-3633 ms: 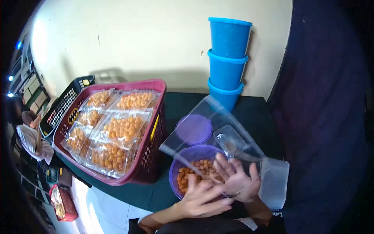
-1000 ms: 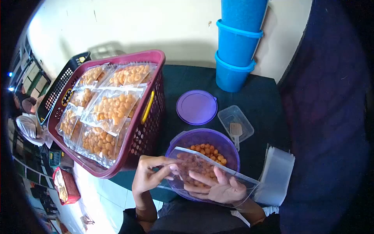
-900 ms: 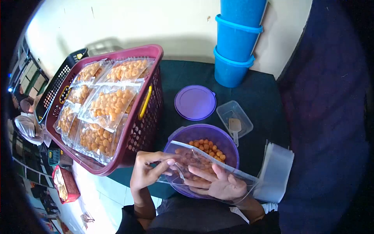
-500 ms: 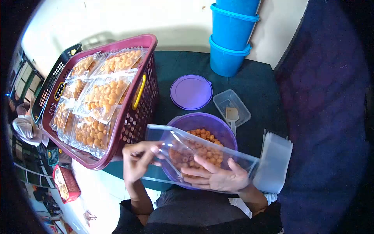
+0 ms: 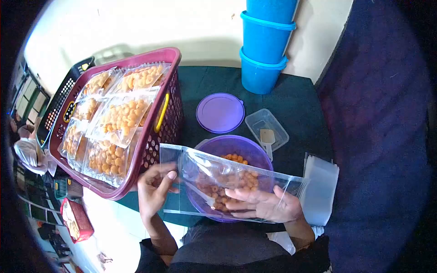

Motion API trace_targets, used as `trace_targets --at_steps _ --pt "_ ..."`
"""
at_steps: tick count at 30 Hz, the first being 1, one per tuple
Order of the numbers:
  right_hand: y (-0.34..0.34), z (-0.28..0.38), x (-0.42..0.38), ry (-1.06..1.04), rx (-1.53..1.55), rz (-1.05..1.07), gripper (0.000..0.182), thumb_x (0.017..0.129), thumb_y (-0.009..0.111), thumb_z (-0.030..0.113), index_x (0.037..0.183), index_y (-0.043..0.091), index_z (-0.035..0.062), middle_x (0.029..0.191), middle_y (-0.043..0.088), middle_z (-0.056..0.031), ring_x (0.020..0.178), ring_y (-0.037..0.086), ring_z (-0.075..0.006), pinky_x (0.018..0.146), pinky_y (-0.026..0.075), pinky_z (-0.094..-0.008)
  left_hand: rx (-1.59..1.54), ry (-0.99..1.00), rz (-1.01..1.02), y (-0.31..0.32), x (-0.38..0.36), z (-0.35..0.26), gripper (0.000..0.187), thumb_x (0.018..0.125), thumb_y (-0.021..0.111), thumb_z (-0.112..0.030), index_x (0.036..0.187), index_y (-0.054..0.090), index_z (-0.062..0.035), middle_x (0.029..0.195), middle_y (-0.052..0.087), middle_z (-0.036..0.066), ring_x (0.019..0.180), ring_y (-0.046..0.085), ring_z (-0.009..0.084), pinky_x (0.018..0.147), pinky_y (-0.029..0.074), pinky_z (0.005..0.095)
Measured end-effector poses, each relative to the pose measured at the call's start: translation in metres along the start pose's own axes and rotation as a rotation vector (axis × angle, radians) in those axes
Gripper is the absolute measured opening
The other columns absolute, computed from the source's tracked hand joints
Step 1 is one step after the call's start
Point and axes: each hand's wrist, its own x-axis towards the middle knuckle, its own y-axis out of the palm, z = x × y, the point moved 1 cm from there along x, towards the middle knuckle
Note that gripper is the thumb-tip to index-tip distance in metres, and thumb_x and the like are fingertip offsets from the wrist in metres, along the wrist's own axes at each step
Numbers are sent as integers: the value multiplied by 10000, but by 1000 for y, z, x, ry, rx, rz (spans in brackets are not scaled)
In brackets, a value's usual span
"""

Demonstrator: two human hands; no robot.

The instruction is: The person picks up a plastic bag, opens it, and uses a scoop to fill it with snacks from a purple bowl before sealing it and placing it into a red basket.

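Observation:
A long clear plastic bag (image 5: pixel 209 166) is stretched sideways above a purple tub (image 5: pixel 261 152). Round orange snacks (image 5: pixel 236 158) lie in the tub and also show through the film. At the bag's left end, my left hand (image 5: pixel 154 189) pinches the edge, thumb in front and fingertips partly behind the film. My right hand (image 5: pixel 268 207) lies flat along the bag's right part, fingers stretched out and thumb apart. Beside the right wrist is a stack of flat clear bags (image 5: pixel 321 189).
A maroon basket (image 5: pixel 175 57) full of packed snack bags (image 5: pixel 125 113) stands left. Behind the tub are a purple lid (image 5: pixel 220 112) and a clear container (image 5: pixel 280 129) with a scoop (image 5: pixel 267 136). Blue buckets (image 5: pixel 261 68) are stacked by the wall. A person (image 5: pixel 29 150) is far left.
My left hand has moved slightly left and down, and its fingers look less curled. The bag is spread flatter over the tub, and my right hand has shifted slightly right.

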Motion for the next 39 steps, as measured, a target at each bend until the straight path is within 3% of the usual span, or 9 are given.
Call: trace_targets --at_steps 5,9,13,21,27,33,34,37,39 --pt "8 7 2 -18 179 -119 661 851 122 485 1314 40 20 1360 55 -203 1239 145 -364 1000 98 -481 279 403 -178 28 -8 -36 613 636 696 -146 1162 415 -5 1131 456 202 1058 444 304 910 331 402" --pt "23 11 20 116 197 -206 610 863 156 450 1314 111 42 1353 164 -147 1234 200 -305 1007 141 -440 486 539 412 67 -38 -61 754 579 723 -370 1186 414 -46 1284 293 200 1196 263 373 967 193 487" --pt "18 -9 23 -92 195 -336 525 880 227 405 1300 203 91 1310 285 -88 1178 323 -222 975 246 -398 859 836 573 87 -34 -32 970 482 618 -653 1224 372 -80 1321 242 163 1262 73 345 923 -37 610" --pt "5 -37 32 -160 576 -30 654 829 208 555 1299 172 103 1314 261 -65 1191 291 -168 992 231 -344 1187 815 709 90 -32 -48 963 476 587 -640 1220 366 -69 1314 245 175 1221 205 346 874 79 666" --pt "24 -25 30 34 235 -376 606 853 215 511 1292 171 95 1270 308 -60 1168 316 -161 973 267 -323 947 854 585 83 -34 -29 908 522 643 -504 1231 335 -27 1300 301 142 1211 273 288 959 167 501" --pt "29 -17 11 331 -533 -304 291 855 355 31 1133 404 -36 1195 350 -176 1084 393 -223 899 340 -330 788 871 431 75 -43 -19 749 620 619 -434 1197 379 -20 1211 430 127 1161 361 270 974 177 459" --pt "14 -37 16 9 -927 -106 299 835 413 43 1121 415 -43 1114 434 -198 1011 457 -247 883 357 -336 888 950 406 73 -43 -16 723 632 618 -414 1193 385 -21 1202 439 129 1146 379 273 970 195 455" --pt "80 19 4 -95 -1382 -164 291 819 460 72 1090 460 -35 1004 518 -193 932 520 -244 824 407 -351 983 1036 338 66 -44 -13 724 592 692 -369 1163 419 -20 1167 472 134 1112 423 277 957 248 444" --pt "91 43 -8 -430 -1595 -236 248 821 476 114 1023 509 -26 878 580 -153 812 575 -206 716 458 -333 561 764 260 55 -47 -33 799 496 769 -363 1139 439 -23 1155 481 137 1117 421 280 953 265 448"
